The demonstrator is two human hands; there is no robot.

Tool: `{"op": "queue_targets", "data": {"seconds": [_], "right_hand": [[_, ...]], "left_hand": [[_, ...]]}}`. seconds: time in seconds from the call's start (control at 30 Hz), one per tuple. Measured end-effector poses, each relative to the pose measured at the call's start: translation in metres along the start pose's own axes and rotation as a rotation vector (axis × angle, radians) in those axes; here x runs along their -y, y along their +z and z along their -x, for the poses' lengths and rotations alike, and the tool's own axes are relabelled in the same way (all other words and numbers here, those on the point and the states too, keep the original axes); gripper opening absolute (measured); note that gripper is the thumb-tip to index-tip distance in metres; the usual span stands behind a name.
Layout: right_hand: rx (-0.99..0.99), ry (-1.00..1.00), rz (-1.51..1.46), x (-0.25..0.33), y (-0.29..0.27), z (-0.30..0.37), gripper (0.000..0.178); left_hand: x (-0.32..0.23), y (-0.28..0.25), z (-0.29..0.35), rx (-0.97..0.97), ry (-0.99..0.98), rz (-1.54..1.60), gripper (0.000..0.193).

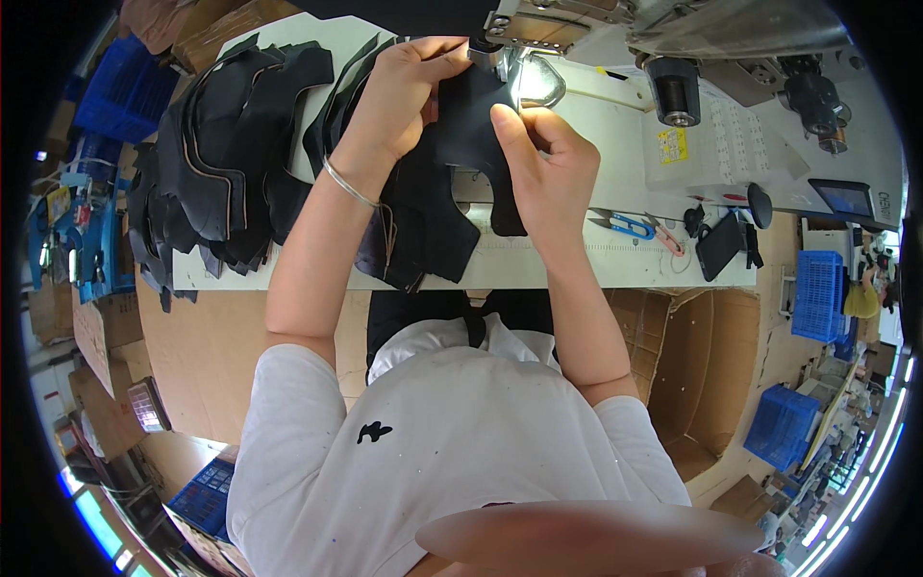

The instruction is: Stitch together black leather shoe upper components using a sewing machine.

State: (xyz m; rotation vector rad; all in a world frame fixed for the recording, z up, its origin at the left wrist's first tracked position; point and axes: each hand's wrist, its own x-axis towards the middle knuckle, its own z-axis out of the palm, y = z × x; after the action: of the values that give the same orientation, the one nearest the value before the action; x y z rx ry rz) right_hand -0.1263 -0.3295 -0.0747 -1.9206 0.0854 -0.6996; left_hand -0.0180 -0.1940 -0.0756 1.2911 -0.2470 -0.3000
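A black cut piece of leather-like material (465,125) lies under the lit needle area of a sewing machine (553,31). My left hand (409,88) pinches its far left edge close to the needle, thumb and fingers pressed together. On the other side, my right hand (550,159) grips the piece's right edge between thumb and bent fingers. Below my left wrist, more black cut pieces (418,231) hang over the table's near edge, partly overlapped by the held one. The needle tip itself is hard to make out in the glare.
Stacked black pieces (226,144) cover the left of the white table (577,272). Blue-handled thread snips (630,226), pink-handled snips (667,238) and a black phone-like object (719,247) lie at right. Below stands an open cardboard box (707,370); blue crates (817,293) stand farther right.
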Motion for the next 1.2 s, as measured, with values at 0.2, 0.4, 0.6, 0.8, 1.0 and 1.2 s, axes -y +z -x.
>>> {"op": "queue_targets", "data": {"seconds": [0.2,0.4,0.6,0.8,1.0,1.2], "right_hand": [[-0.011,-0.051,0.05,0.001,0.007,-0.002,0.031],[0.027,-0.053,0.178,-0.001,0.006,-0.006,0.031],[-0.01,-0.116,0.157,-0.006,0.005,-0.006,0.036],[0.025,-0.161,0.161,-0.014,-0.003,-0.002,0.033],[0.049,-0.317,0.243,-0.018,-0.009,-0.004,0.027],[-0.279,-0.142,0.013,-0.016,-0.028,-0.001,0.023]], "left_hand": [[0.002,-0.003,-0.019,-0.043,-0.091,0.01,0.017],[-0.009,0.004,-0.022,-0.084,-0.137,-0.012,0.019],[-0.013,-0.009,-0.029,0.071,-0.175,-0.266,0.024],[-0.005,-0.004,0.004,0.034,-0.244,-0.191,0.042],[0.004,0.051,0.096,-0.004,-0.178,0.222,0.032],[0.014,0.051,0.093,0.049,-0.108,0.204,0.022]]}}
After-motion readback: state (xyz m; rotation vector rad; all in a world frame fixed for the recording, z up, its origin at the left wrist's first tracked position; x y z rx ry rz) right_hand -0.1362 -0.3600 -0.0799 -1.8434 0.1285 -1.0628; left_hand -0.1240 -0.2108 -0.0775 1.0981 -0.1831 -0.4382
